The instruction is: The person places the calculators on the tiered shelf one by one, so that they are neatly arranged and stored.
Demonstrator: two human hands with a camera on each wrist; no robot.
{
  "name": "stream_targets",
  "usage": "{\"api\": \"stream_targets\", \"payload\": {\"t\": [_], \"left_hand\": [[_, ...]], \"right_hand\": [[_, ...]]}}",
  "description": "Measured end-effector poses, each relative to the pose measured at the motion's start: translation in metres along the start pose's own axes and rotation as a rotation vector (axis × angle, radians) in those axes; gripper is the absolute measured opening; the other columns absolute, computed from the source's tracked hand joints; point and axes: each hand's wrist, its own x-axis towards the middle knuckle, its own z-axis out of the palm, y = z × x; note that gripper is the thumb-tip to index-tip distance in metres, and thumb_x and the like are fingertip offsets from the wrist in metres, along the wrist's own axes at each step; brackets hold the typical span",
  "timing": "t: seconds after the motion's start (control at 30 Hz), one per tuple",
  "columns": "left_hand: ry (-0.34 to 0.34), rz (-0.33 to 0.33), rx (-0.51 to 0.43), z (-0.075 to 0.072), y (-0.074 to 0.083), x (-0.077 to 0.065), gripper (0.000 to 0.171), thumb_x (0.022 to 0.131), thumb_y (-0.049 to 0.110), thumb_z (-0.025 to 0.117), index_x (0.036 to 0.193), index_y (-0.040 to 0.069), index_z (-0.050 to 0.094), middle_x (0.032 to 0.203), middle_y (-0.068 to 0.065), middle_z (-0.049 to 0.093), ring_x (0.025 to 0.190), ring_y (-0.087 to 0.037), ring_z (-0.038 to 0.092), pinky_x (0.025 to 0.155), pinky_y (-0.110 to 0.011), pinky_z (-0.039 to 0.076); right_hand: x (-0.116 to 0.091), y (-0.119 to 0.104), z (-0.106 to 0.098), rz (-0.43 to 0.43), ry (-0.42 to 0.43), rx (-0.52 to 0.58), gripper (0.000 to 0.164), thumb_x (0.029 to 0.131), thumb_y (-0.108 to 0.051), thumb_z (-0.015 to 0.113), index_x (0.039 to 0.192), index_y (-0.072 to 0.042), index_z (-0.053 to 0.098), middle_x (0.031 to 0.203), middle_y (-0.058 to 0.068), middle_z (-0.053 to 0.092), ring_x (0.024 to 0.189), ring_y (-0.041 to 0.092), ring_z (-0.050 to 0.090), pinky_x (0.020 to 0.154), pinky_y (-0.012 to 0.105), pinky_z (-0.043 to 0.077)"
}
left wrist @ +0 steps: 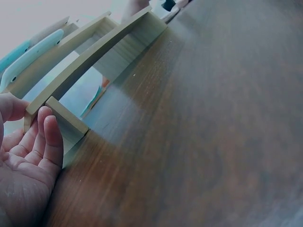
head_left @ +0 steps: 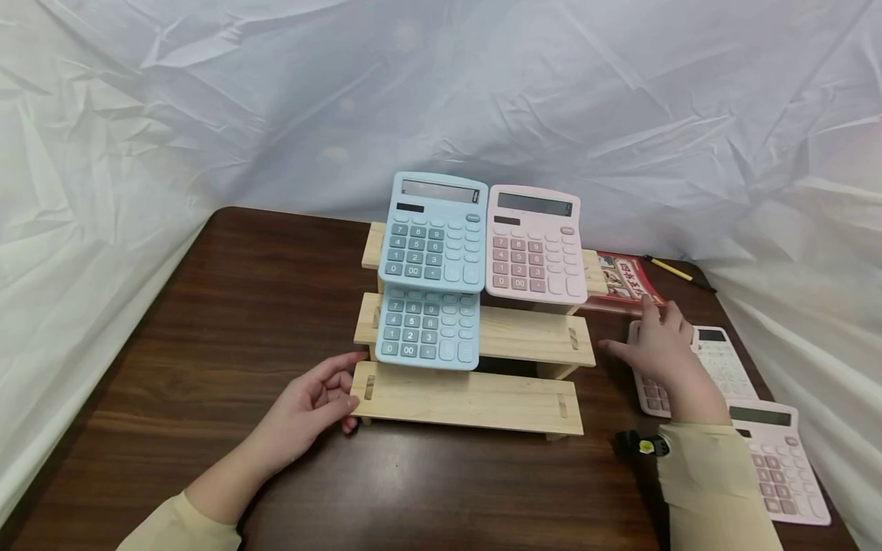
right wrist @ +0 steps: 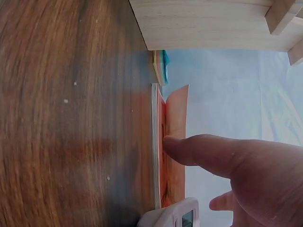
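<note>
A three-step wooden rack (head_left: 468, 398) stands mid-table. My left hand (head_left: 318, 405) pinches the left end of its lowest board, thumb on top and fingers below, as the left wrist view shows too. On the top step lean a light blue calculator (head_left: 432, 229) and a pink calculator (head_left: 536, 243); a second blue calculator (head_left: 429, 327) rests on the middle step, its upper part hidden. My right hand (head_left: 664, 344) is over a pale pink calculator (head_left: 726, 367), covering part of it. Its loosely spread fingers extend toward a red booklet (right wrist: 176, 127) and hold nothing.
Another pink calculator (head_left: 785, 467) lies nearer along the right edge, overlapping the first. A yellow and black pen (head_left: 670, 268) lies at the back right corner beside the booklet. White sheeting (head_left: 441, 84) hangs behind and at both sides of the dark table (head_left: 207, 321).
</note>
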Motion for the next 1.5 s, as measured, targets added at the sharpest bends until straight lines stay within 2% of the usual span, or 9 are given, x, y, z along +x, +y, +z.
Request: {"api": "stream_targets", "payload": {"t": [0.23, 0.47, 0.63, 0.77, 1.0, 1.2, 1.3, 1.4, 1.5], "left_hand": [[0.002, -0.010, 0.010, 0.000, 0.000, 0.000, 0.056, 0.093, 0.000, 0.061, 0.144, 0.008, 0.039, 0.093, -0.025, 0.050, 0.070, -0.028, 0.062, 0.061, -0.041, 0.058], [0.007, -0.020, 0.015, 0.000, 0.001, 0.000, 0.055, 0.093, 0.001, 0.061, 0.144, 0.008, 0.040, 0.094, -0.025, 0.050, 0.070, -0.028, 0.062, 0.061, -0.041, 0.058], [0.004, -0.013, 0.008, 0.000, 0.000, 0.001, 0.055, 0.093, 0.001, 0.061, 0.144, 0.008, 0.039, 0.095, -0.025, 0.051, 0.070, -0.029, 0.062, 0.061, -0.041, 0.058], [0.002, -0.011, 0.009, 0.000, 0.000, 0.001, 0.055, 0.093, 0.001, 0.061, 0.144, 0.008, 0.040, 0.094, -0.025, 0.051, 0.070, -0.029, 0.062, 0.061, -0.041, 0.058], [0.004, -0.015, 0.012, 0.000, 0.000, 0.000, 0.055, 0.094, 0.001, 0.061, 0.144, 0.008, 0.040, 0.094, -0.025, 0.051, 0.070, -0.029, 0.062, 0.061, -0.042, 0.058], [-0.001, -0.008, 0.008, -0.001, 0.001, 0.000, 0.055, 0.094, 0.001, 0.061, 0.144, 0.008, 0.039, 0.094, -0.025, 0.051, 0.070, -0.029, 0.062, 0.061, -0.041, 0.058], [-0.003, -0.009, 0.009, -0.001, 0.001, 0.000, 0.055, 0.094, 0.001, 0.061, 0.144, 0.008, 0.039, 0.094, -0.025, 0.051, 0.070, -0.028, 0.062, 0.061, -0.041, 0.058], [-0.004, -0.004, 0.004, -0.001, 0.001, 0.000, 0.056, 0.094, 0.000, 0.061, 0.144, 0.007, 0.039, 0.094, -0.025, 0.051, 0.070, -0.028, 0.062, 0.061, -0.041, 0.058], [-0.004, -0.004, 0.002, 0.000, 0.000, 0.000, 0.056, 0.093, 0.000, 0.061, 0.144, 0.007, 0.039, 0.094, -0.025, 0.051, 0.069, -0.029, 0.062, 0.061, -0.041, 0.058]], "right_hand": [[0.000, -0.002, 0.002, 0.017, -0.011, -0.029, 0.121, 0.079, -0.065, 0.066, 0.149, 0.011, 0.003, 0.144, 0.046, 0.001, 0.128, 0.067, 0.004, 0.081, 0.082, 0.029], [0.000, -0.009, 0.002, -0.050, 0.034, -0.058, 0.095, 0.083, -0.053, 0.068, 0.145, 0.007, 0.028, 0.141, 0.047, 0.011, 0.124, 0.066, 0.012, 0.082, 0.078, 0.032], [0.000, -0.012, -0.001, -0.070, 0.048, -0.023, 0.085, 0.087, -0.044, 0.068, 0.146, 0.004, 0.030, 0.143, 0.044, 0.011, 0.125, 0.063, 0.014, 0.087, 0.077, 0.032], [-0.002, -0.008, -0.007, -0.025, 0.054, 0.017, 0.093, 0.086, -0.050, 0.067, 0.148, 0.005, 0.025, 0.143, 0.044, 0.009, 0.124, 0.063, 0.013, 0.087, 0.077, 0.031], [-0.002, 0.000, -0.009, 0.057, -0.067, -0.011, 0.122, 0.075, -0.065, 0.070, 0.149, 0.009, 0.007, 0.138, 0.049, 0.011, 0.118, 0.069, 0.020, 0.087, 0.077, 0.033], [0.001, 0.012, -0.009, 0.028, -0.185, -0.051, 0.142, 0.069, -0.069, 0.074, 0.145, 0.012, -0.014, 0.123, 0.051, 0.026, 0.098, 0.056, 0.042, 0.076, 0.062, 0.046], [0.001, 0.012, -0.006, 0.001, -0.207, -0.071, 0.145, 0.066, -0.070, 0.074, 0.144, 0.010, -0.019, 0.117, 0.051, 0.028, 0.099, 0.058, 0.040, 0.075, 0.063, 0.045], [-0.001, 0.008, -0.003, -0.056, -0.204, -0.106, 0.140, 0.069, -0.068, 0.074, 0.146, 0.010, -0.014, 0.122, 0.054, 0.022, 0.105, 0.066, 0.034, 0.081, 0.070, 0.040], [-0.002, 0.003, -0.003, -0.124, -0.211, -0.118, 0.135, 0.070, -0.066, 0.072, 0.148, 0.009, -0.008, 0.125, 0.054, 0.022, 0.108, 0.065, 0.033, 0.084, 0.070, 0.039]]}}
